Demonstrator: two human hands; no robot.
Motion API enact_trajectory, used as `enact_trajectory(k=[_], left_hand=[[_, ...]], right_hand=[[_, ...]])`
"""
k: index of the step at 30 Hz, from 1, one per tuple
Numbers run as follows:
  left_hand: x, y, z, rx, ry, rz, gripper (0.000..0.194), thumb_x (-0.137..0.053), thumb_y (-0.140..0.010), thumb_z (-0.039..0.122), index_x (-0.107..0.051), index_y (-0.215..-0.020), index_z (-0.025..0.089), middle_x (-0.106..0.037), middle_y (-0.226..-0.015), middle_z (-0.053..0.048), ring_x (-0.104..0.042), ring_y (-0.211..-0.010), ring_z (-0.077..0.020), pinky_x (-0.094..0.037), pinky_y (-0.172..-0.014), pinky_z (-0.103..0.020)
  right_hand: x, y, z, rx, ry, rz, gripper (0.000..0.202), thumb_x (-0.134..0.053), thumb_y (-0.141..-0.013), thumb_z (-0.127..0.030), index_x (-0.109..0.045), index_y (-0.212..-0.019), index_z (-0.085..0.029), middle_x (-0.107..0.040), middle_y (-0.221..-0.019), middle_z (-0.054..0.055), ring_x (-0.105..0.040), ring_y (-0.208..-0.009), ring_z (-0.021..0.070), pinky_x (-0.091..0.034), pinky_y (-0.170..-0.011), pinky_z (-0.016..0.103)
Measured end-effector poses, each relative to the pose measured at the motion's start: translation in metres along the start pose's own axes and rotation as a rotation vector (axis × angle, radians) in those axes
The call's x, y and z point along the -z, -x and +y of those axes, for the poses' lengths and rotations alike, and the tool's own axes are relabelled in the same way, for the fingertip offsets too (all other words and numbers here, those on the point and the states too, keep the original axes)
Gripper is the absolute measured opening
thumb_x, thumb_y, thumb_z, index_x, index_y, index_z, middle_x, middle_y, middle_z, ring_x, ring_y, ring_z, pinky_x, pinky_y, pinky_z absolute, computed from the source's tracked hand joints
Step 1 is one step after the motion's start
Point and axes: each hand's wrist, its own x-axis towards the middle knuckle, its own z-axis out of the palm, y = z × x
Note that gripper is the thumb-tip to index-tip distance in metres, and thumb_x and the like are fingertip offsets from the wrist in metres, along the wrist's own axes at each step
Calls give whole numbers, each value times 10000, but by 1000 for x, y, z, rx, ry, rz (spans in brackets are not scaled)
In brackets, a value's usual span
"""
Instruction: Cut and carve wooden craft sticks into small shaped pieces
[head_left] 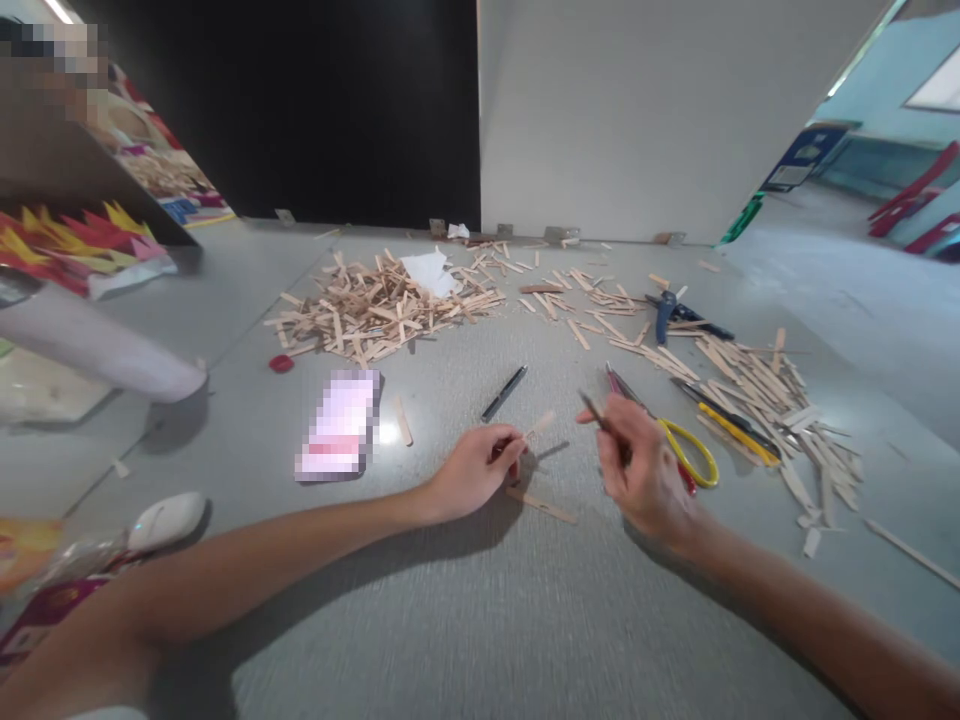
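Observation:
My left hand point(478, 468) is closed, pinching a small flat wooden stick point(541, 426) that points up and to the right. Just below those fingers, another wooden stick point(546, 506) lies on the table. Opposite, my right hand point(641, 468) is wrapped around a slim dark pen-like tool point(592, 408), its tip pointing up and left; its exact kind is too blurred to tell. The tool and the pinched stick are apart. Beyond my hands lies a black pen point(504, 392). Yellow-handled scissors point(694, 452) and a thin red tool point(616, 382) lie partly behind my right hand.
A heap of wooden sticks point(375, 310) lies at the back left, more sticks point(757, 385) at right. A blue clamp-like tool point(665, 315), a yellow-and-black cutter point(739, 432), a phone point(341, 425), a red cap point(281, 363) and a white mouse point(168, 521) are around. Upright panels point(637, 120) stand behind.

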Motion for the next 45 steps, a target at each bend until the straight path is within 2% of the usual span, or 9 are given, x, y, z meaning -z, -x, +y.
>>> enact_trajectory(k=[3,6,10,12,16,28,40,43,45], left_hand=[[5,-5,2,-5,-57,-20,386,-524,-1023,419,-634,-726,198,-580,-604,8,-525,-573,-155,-381,-590,-253],[8,-7,3,1,-97,-51,377,-540,-1016,327,-631,-676,190,-577,-591,5,-528,-562,-149,-366,-590,-253],[7,-5,3,19,-105,-135,364,-530,-1025,296,-672,-711,181,-594,-559,11,-504,-445,-122,-376,-544,-245],[7,-5,2,13,-116,-152,327,-553,-1013,292,-702,-746,177,-616,-579,4,-518,-464,-123,-373,-538,-237],[8,-8,1,-11,-151,-163,309,-570,-990,279,-728,-749,169,-660,-620,-25,-568,-567,-147,-378,-565,-235],[10,-8,3,-23,-189,-184,321,-555,-993,282,-711,-736,171,-643,-626,-14,-546,-583,-151,-368,-606,-256],[7,-7,2,59,-116,-188,316,-518,-1039,347,-655,-806,184,-611,-614,13,-555,-530,-135,-401,-581,-237],[8,-6,4,100,-96,-192,294,-470,-1070,364,-663,-949,179,-589,-594,38,-497,-440,-114,-391,-525,-228],[7,-5,5,135,-71,-209,305,-437,-1090,382,-659,-1100,172,-585,-592,50,-496,-410,-115,-390,-490,-222]], right_hand=[[6,8,4,158,107,-145,401,-450,-1111,-129,-581,-1484,-197,-822,-1085,135,-820,-907,255,-688,-742,333],[13,14,10,296,219,-261,423,-401,-1110,-96,-639,-1457,-140,-819,-981,138,-795,-792,243,-662,-669,321],[17,18,17,361,257,-329,437,-430,-1094,-78,-649,-1470,-112,-823,-990,157,-781,-781,254,-644,-635,329],[17,19,18,373,258,-343,438,-437,-1083,-62,-664,-1453,-118,-824,-991,155,-779,-790,260,-640,-638,334],[16,19,17,375,273,-357,443,-420,-1071,-44,-668,-1432,-112,-815,-956,147,-762,-763,260,-626,-617,340],[17,16,13,436,363,-335,409,-306,-1130,-75,-682,-1290,-60,-807,-906,141,-748,-706,233,-597,-584,332],[14,17,13,346,352,-305,399,-310,-1122,-69,-667,-1299,-56,-809,-940,146,-779,-754,239,-609,-610,326],[11,19,15,288,303,-268,368,-371,-1125,-87,-599,-1413,-62,-791,-888,113,-769,-713,234,-611,-597,317],[9,21,16,231,247,-242,471,-395,-1120,-84,-460,-1585,-114,-797,-917,95,-773,-720,223,-608,-579,290]])
